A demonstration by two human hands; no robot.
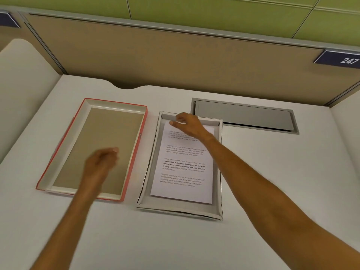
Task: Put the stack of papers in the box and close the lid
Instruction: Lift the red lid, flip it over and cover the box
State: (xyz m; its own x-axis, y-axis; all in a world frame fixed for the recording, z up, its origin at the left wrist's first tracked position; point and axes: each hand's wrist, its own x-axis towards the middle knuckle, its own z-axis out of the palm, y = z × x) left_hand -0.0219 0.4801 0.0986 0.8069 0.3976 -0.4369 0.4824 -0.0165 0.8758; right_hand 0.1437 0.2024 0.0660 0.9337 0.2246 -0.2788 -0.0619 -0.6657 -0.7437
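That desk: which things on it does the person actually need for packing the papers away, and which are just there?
Needed:
stack of papers
white box
red-edged lid
left hand
right hand

Just there:
grey cable hatch
number sign 247
desk

The shallow rectangular cardboard lid [91,147] near the worktop's left edge is coral red outside, cream on its inner walls, plain tan on its floor. Beside it, the shallow white cardboard box [218,168] holds the white paper stack [185,172], printed with black text blocks, one partly bold. The worktop [272,172] is plain white.
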